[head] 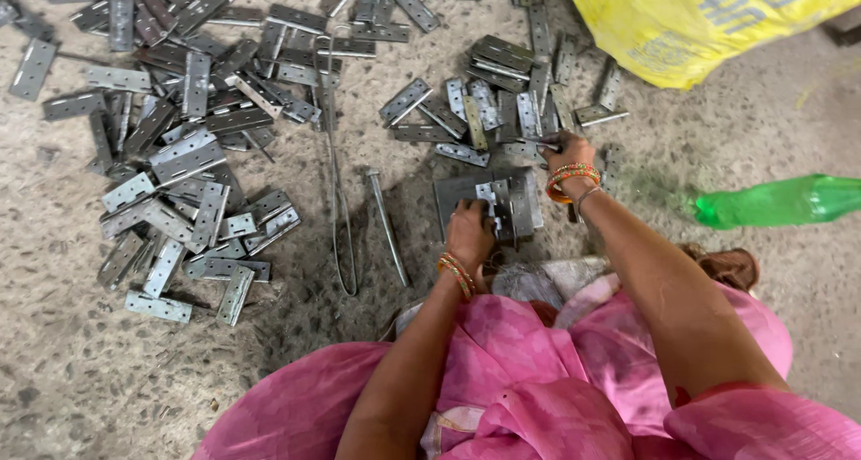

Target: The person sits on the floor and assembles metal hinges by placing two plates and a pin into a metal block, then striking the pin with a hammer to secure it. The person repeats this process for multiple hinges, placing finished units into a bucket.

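Left hand (468,230) presses hinge (489,200) on block (520,204), right hand (565,151) pinches another (stack could slide, nipping fingers).

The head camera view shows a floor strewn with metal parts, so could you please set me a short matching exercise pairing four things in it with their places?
Things:
1. green plastic bottle
2. yellow sack
3. long metal pin
4. left hand

Places:
A. top right corner of the view
B. lying on the floor at the right edge
C. pressing on the dark metal block with a hinge on it
D. on the floor between the big hinge pile and the block

Pairs: 1-B, 2-A, 3-D, 4-C
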{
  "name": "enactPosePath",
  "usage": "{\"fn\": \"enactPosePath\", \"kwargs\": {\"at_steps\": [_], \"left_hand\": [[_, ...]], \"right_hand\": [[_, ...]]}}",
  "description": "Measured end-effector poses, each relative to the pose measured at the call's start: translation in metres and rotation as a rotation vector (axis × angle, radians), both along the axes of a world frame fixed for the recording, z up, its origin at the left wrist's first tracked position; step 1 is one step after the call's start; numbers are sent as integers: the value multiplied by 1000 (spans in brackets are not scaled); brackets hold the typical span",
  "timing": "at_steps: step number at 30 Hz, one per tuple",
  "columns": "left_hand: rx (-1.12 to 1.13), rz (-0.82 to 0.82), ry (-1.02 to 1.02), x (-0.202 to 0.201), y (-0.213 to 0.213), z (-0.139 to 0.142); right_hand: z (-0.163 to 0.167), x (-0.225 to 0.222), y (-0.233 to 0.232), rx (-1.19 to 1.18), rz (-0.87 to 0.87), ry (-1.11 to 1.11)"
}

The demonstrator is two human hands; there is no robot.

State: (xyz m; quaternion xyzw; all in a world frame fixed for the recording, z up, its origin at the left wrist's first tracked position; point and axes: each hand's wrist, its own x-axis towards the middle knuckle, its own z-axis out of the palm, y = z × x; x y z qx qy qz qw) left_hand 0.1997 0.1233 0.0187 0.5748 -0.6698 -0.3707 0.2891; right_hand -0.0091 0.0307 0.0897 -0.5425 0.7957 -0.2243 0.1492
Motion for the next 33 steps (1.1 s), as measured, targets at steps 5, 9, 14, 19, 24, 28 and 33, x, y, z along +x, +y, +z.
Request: {"fn": "enactPosePath", "kwargs": {"at_steps": [5, 9, 14, 19, 24, 28, 33], "left_hand": [[-147, 51, 47, 14, -11, 11], [-222, 18, 34, 22, -15, 46], [-352, -209, -24, 9, 8, 88], [-278, -222, -77, -4, 35, 77], [-24, -1, 173, 23, 19, 48], [-97, 171, 272, 58, -4, 59], [-211, 318, 662, 73, -16, 86]], "right_hand": [[25, -21, 19, -2, 70, -136], [47, -25, 46, 113, 144, -188], [48, -9, 88, 144, 220, -606], [26, 2, 109, 99, 145, -934], [-2, 16, 117, -50, 142, -949], [-19, 32, 119, -40, 178, -145], [-28, 50, 116, 224, 148, -87]]}}
